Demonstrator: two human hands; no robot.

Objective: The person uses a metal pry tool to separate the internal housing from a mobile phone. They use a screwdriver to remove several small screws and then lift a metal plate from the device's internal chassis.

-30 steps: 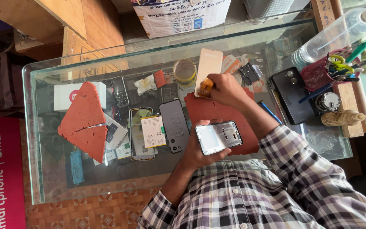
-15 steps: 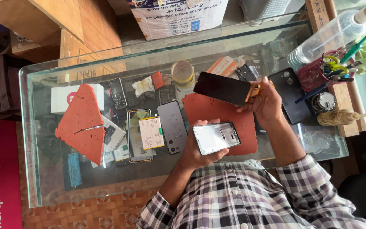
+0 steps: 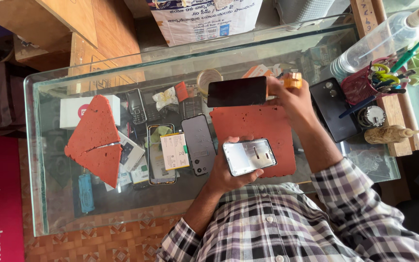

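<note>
Head view shows the left hand (image 3: 229, 175) grasping a phone frame (image 3: 249, 156) over the red mat (image 3: 263, 127) on the glass counter (image 3: 54, 204), while the right hand (image 3: 294, 99) holds a dark screen panel (image 3: 237, 91) above it, so I judge the fitting step, needing careful alignment

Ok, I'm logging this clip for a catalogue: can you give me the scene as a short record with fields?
Setting: glass-topped counter with phone parts beneath
Left hand: holds a phone frame, shiny inside facing up
Right hand: holds a dark screen panel and a small orange-capped item
Under the hands: red mat
Nearby: black phone, red tool cup, clear bottle
</note>
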